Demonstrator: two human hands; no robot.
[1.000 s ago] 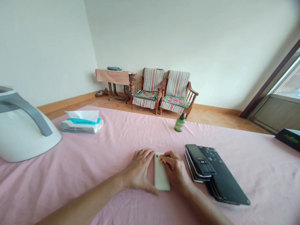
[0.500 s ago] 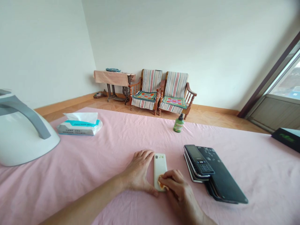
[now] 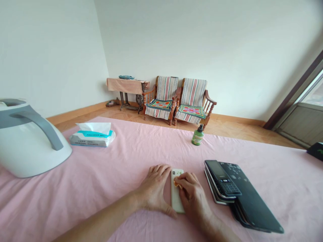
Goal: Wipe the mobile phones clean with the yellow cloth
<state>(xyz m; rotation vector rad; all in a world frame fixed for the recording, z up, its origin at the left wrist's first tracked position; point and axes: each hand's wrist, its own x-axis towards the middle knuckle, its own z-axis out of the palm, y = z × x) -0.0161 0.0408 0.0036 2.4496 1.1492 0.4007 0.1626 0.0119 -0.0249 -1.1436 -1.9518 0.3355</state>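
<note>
A slim white phone [image 3: 177,200] lies back up on the pink cloth, its camera and small gold marks at the far end. My left hand [image 3: 154,190] spans its left side, index finger at the top corner and thumb at the bottom edge, holding it in place. Between the fingertips of my right hand [image 3: 194,196] is a small crumpled orange cloth [image 3: 176,182], pressed on the upper part of the phone's back. To the right lies a stack of phones, with a dark keypad phone [image 3: 223,178] on top, partly over a larger black device [image 3: 259,201].
A white and grey kettle [image 3: 32,144] stands at the left, beside a tissue pack [image 3: 92,138]. Farther back is a green spray bottle [image 3: 197,136]. A black box [image 3: 316,151] sits at the right edge. Two wooden armchairs [image 3: 193,89] stand beyond the pink-covered surface [image 3: 126,151].
My right hand has slid the orange cloth from the lower part of the phone up towards its camera end. The left hand stays on the phone. The whole view has shifted slightly.
</note>
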